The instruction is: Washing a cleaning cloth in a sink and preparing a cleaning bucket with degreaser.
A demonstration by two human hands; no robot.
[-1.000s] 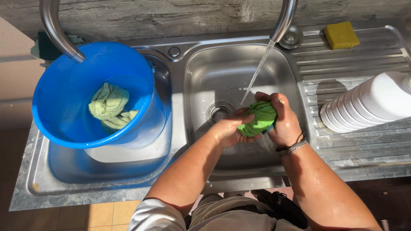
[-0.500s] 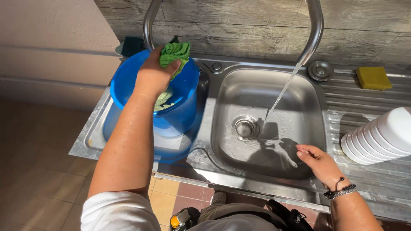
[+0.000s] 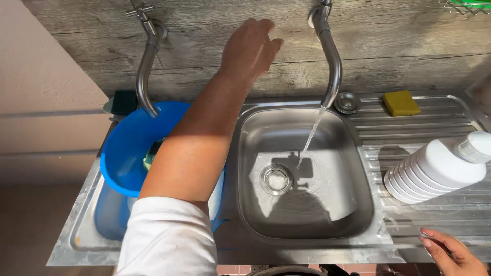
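Observation:
My left hand (image 3: 249, 47) is raised in front of the wooden wall, fingers apart and empty, a short way left of the right tap (image 3: 327, 56). Water runs from that tap into the right sink basin (image 3: 358, 168) toward the drain (image 3: 276, 179). My left forearm crosses over the blue bucket (image 3: 125, 153), which stands in the left basin; a bit of green cloth (image 3: 149, 156) shows inside it beside my arm. My right hand (image 3: 455, 253) rests open and empty at the front edge of the drainboard.
A white ribbed plastic bottle (image 3: 440, 166) lies on the drainboard (image 3: 409, 128). A yellow sponge (image 3: 401, 102) and a round metal plug (image 3: 347, 102) sit at the back. The left tap (image 3: 146, 66) curves over the bucket. A dark sponge (image 3: 123, 101) lies behind the bucket.
My left hand has let the green cloth go into the bucket and risen toward the right tap. My right hand has drawn back from the basin to the drainboard's front edge.

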